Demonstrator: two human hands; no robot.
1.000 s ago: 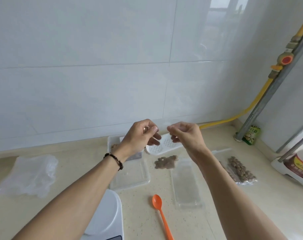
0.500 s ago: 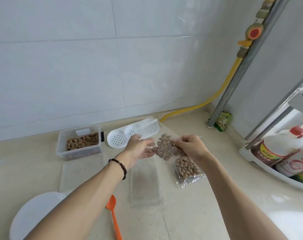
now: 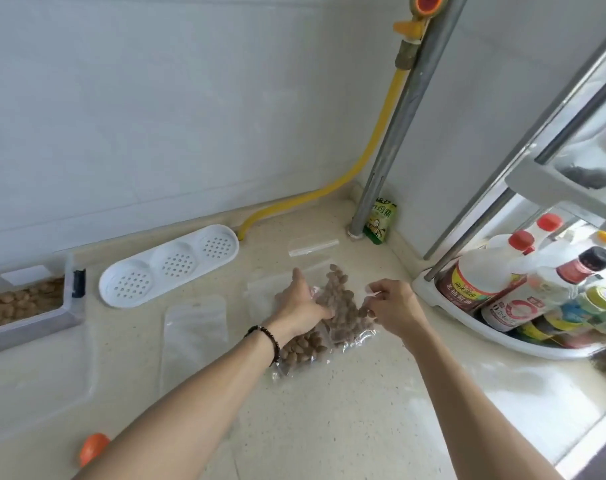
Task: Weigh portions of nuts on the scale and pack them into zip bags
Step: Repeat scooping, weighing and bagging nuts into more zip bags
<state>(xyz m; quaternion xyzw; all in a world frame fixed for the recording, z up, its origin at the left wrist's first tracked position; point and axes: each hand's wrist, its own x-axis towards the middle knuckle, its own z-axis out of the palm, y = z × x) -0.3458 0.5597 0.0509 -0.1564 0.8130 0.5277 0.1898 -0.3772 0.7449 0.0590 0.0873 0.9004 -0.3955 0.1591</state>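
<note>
A clear zip bag of brown nuts [image 3: 341, 292] lies on the counter, partly on top of a second filled bag [image 3: 299, 353]. My left hand [image 3: 303, 303] rests on the upper bag, thumb spread and fingers laid over the nuts. At the bag's right edge my right hand [image 3: 393, 308] pinches the plastic with curled fingers. An empty zip bag [image 3: 194, 323] lies flat to the left. A clear box of nuts [image 3: 17, 303] stands at the far left. The orange spoon [image 3: 93, 446] shows at the bottom left. The scale is out of view.
A white perforated tray [image 3: 170, 265] lies by the wall. Another empty bag [image 3: 313, 245] sits behind the hands. A clear lid [image 3: 35, 375] lies front left. A rack of sauce bottles [image 3: 523, 299] crowds the right, near a metal pipe [image 3: 381, 188] and yellow hose [image 3: 332, 192].
Both hands brought the bag of nuts down from chest height onto the counter beside the other filled bag. The view swung right, so the scale dropped out of sight.
</note>
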